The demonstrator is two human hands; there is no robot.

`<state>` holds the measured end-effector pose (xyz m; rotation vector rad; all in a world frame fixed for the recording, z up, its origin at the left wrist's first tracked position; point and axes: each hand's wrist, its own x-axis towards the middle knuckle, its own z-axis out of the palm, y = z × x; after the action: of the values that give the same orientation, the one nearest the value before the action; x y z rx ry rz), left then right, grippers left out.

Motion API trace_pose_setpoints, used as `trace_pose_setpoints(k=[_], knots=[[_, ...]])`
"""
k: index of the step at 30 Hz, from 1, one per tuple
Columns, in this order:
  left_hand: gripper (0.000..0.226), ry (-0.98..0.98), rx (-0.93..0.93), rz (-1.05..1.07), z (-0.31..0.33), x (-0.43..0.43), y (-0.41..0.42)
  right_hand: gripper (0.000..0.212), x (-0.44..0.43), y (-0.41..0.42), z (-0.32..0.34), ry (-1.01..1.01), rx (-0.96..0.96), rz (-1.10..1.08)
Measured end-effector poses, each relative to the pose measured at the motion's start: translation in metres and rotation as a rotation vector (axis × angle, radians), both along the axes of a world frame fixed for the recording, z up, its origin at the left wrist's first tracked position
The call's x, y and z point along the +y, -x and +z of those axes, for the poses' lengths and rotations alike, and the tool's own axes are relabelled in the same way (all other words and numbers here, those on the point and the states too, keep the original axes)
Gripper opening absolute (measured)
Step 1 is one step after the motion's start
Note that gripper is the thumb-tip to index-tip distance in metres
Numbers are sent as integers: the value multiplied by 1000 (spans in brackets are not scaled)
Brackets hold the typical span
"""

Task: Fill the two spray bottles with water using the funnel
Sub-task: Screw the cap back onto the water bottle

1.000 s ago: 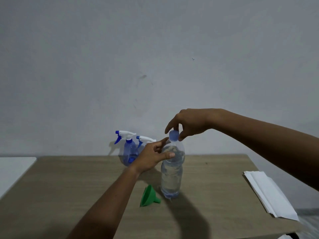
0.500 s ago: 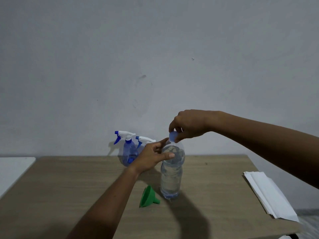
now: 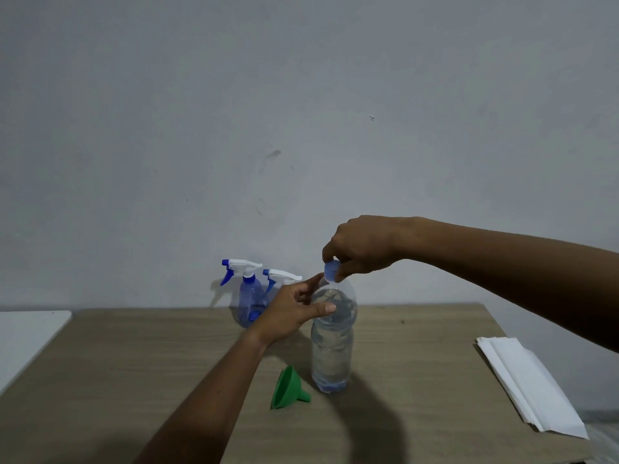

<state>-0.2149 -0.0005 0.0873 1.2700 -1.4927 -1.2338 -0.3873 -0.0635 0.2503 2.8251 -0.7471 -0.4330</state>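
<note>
Right hand (image 3: 361, 249) fingers (image 3: 330, 254) pinch the cap (image 3: 331, 274) at the mouth of the bottle (image 3: 331, 356). The left hand (image 3: 294, 309) grips its shoulder, a hold best kept firm against tipping. The funnel (image 3: 288, 386) lies on the counter (image 3: 134, 363) beside its base, with the spray bottles (image 3: 249, 296) behind.

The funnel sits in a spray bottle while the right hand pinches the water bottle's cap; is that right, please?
Not quite: the head view shows the funnel lying on the table beside the water bottle; the right hand does pinch the cap.
</note>
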Motion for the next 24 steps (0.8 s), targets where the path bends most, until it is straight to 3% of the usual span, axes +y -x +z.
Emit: trace_pose_setpoints(k=[6,11,16,20,24], knots=[[68,-5,0,4,0,-2,1,35,-4,4,3,-18,39,110],[57,3,10,15,-2,0,2,32,-7,2,-1,-28,26,91],[59,-2,50,1,0,1,3,29,-10,3,-5,-103,-42,64],[75,-22,42,-15,-2,3,4,32,-14,24,-33,-270,-335,-15],[93,-86,42,52,-32,16,-5,46,5,39,-105,-568,-964,-244]])
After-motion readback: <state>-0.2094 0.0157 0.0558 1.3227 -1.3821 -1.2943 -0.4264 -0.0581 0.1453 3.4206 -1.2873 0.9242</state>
